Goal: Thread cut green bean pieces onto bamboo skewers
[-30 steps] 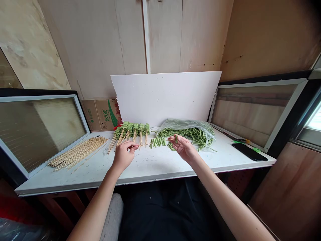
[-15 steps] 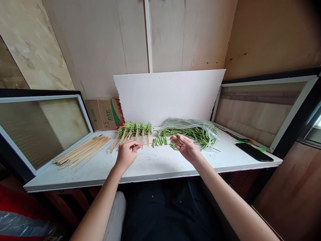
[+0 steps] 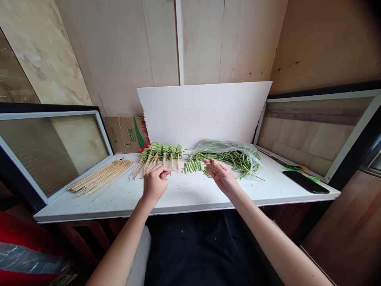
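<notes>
My left hand [image 3: 155,182] pinches the bare end of a thin bamboo skewer [image 3: 177,169], held level above the table. Folded green bean [image 3: 193,166] is threaded along the skewer's middle in a row of short loops. At the other end, my right hand [image 3: 222,176] is closed on a length of bean [image 3: 212,162] at the skewer's tip; its fingers partly cover both. Just behind that hand, long green beans [image 3: 238,159] spill from a clear plastic bag [image 3: 228,145]. Behind my left hand lie finished bean skewers [image 3: 162,151], stacked with sticks pointing toward me.
A pile of bare bamboo skewers [image 3: 101,177] lies on the left of the white table [image 3: 190,200]. On the right rest a black phone [image 3: 306,181] and scissors [image 3: 287,165]. A white board [image 3: 205,113] and a cardboard box [image 3: 126,134] stand at the back. Framed panels flank both sides.
The view has shifted slightly, so the scene sits a little further right. My left hand has turned a little at the wrist. Both hands keep their hold.
</notes>
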The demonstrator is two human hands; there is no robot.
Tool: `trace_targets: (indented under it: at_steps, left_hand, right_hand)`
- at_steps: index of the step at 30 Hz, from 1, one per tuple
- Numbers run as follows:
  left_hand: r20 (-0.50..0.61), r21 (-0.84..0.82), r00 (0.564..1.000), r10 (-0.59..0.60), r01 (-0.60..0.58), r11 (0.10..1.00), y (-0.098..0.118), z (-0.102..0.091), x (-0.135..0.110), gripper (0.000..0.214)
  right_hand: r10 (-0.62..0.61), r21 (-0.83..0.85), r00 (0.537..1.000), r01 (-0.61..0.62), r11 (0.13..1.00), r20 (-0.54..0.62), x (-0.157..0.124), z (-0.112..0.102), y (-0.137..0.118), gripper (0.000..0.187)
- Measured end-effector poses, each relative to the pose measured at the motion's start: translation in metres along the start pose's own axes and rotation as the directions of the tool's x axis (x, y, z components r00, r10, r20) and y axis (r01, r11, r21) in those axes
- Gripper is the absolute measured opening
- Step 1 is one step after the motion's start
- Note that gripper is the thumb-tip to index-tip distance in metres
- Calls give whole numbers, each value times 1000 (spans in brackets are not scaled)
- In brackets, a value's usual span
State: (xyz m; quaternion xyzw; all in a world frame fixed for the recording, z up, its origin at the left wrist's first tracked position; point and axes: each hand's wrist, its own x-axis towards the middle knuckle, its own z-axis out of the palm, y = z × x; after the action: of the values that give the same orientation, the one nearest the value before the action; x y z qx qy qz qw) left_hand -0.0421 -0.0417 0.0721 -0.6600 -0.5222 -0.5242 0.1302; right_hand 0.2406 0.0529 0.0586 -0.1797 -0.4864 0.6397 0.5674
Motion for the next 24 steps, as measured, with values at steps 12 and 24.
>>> trace_targets:
  at_steps: [12, 24]
  left_hand:
    - [4, -28, 1000, 7, -7, 1000, 8, -2, 0, 23]
    - [57, -130, 996, -65, 71, 989, -1, 0, 2, 27]
  right_hand:
    - [-104, -88, 993, 98, 991, -63, -6, 13, -18, 29]
    - [-143, -186, 990, 144, 972, 18, -8, 9, -41, 29]
